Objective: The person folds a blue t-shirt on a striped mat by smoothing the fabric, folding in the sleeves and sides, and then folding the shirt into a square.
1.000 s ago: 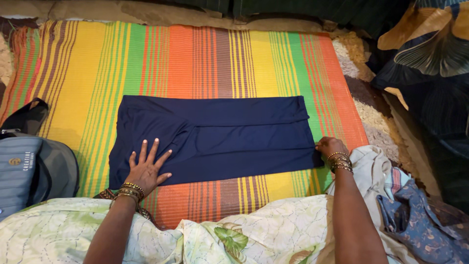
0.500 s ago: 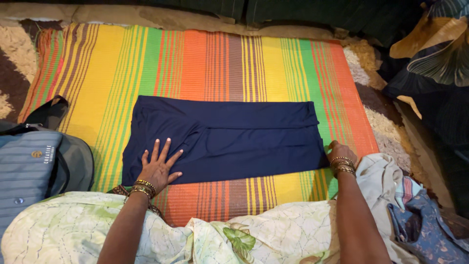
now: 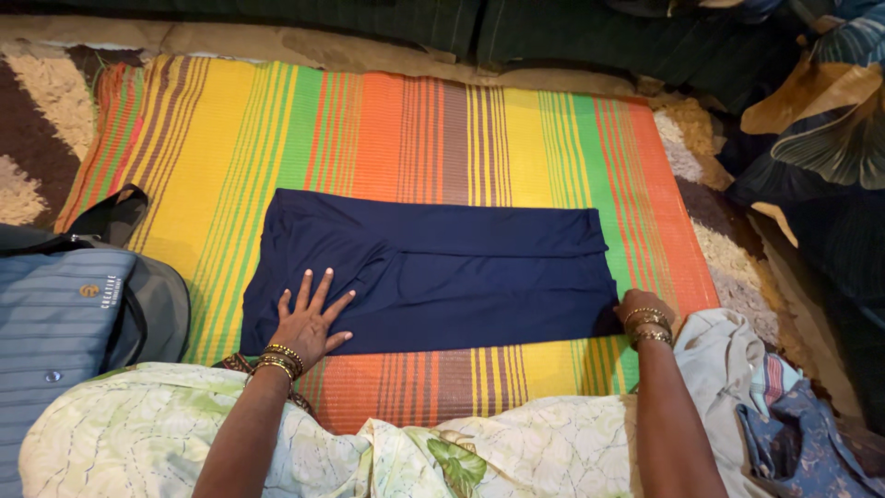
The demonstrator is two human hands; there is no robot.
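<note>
Lying flat: navy folded garment [image 3: 442, 272], smooth rectangle on striped mat [image 3: 406, 138].
Left hand [image 3: 309, 323]: fingers spread wide, pressing cloth.
Right hand [image 3: 636, 309]: grip unclear, at corner.

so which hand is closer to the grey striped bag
Left. The left hand lies flat on the navy cloth, a short way right of the grey striped bag; the right hand is at the cloth's far end.

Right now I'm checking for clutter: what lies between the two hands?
In the head view, only the navy folded garment lies between the left hand, flat on it, and the right hand at its corner.
</note>
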